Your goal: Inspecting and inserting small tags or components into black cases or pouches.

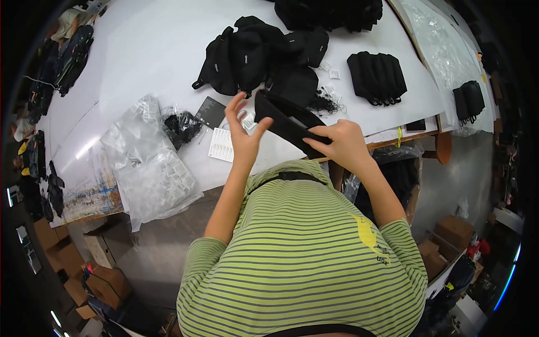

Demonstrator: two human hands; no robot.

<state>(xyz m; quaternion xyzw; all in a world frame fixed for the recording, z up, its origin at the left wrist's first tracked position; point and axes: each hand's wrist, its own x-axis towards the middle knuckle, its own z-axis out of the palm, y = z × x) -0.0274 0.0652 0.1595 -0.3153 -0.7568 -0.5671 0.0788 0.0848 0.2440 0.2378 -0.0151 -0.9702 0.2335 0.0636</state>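
Just beyond the table's front edge I see a black fabric pouch [281,119], tilted, with a long opening along its upper side. My right hand [343,145] pinches its right end between thumb and fingers. At the pouch's left end is my left hand [242,130], raised and open, fingers spread and thumb close to the fabric; whether the thumb touches it I cannot tell. Behind the pouch lies a loose pile of black fabric pouches [247,53] with small white marks. A white label [249,121] shows partly behind my left hand.
Left on the white table [135,67] lies a clear plastic bag [151,163] of small white labels, beside a bag of black cords [181,126], a dark card [211,112] and a printed sheet [221,145]. Stacked black pouches [377,77] lie right; black strings [325,101] lie behind my right hand.
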